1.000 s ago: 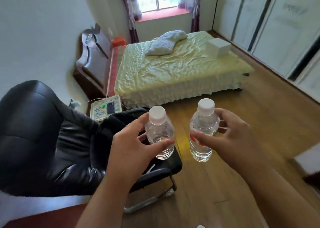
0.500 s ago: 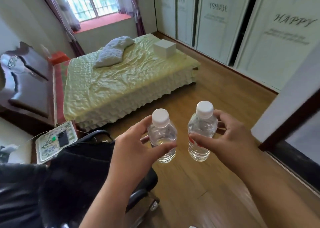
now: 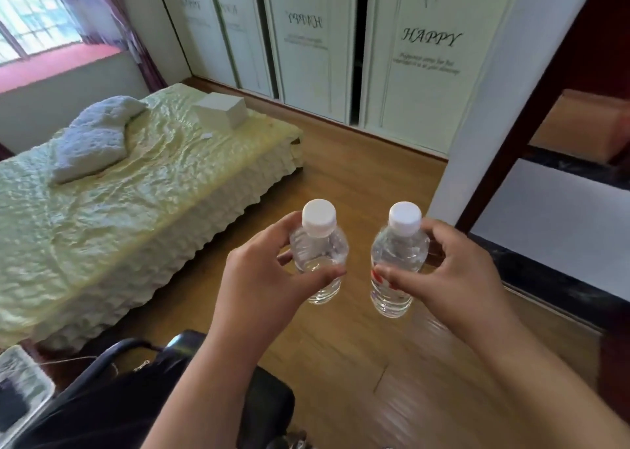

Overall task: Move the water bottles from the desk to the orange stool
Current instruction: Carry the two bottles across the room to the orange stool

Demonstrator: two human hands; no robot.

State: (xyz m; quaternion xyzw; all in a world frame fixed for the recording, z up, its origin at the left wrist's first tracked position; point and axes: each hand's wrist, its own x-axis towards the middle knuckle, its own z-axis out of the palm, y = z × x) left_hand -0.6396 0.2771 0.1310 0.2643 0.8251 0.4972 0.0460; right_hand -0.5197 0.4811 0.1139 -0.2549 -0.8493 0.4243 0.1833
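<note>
I carry two clear plastic water bottles with white caps, upright, above the wooden floor. My left hand [image 3: 262,285] grips the left bottle [image 3: 320,244] round its body. The right bottle [image 3: 397,254], which has a red label strip, is held the same way by my right hand [image 3: 453,278]. The two bottles are a hand's width apart and do not touch. An orange block-like thing [image 3: 586,125], perhaps the stool, shows beyond the doorway at the upper right. The desk is out of view.
A bed with a pale green cover [image 3: 119,217] fills the left, with a white box [image 3: 221,111] and a pillow [image 3: 92,138] on it. Wardrobe doors [image 3: 409,56] line the back wall. A black chair [image 3: 136,397] stands near my left arm. A dark door frame [image 3: 531,114] rises at right.
My view has swung to the right: the bed and chair slid left, the wardrobe and doorway came into view. Both bottles stay gripped in front of me.
</note>
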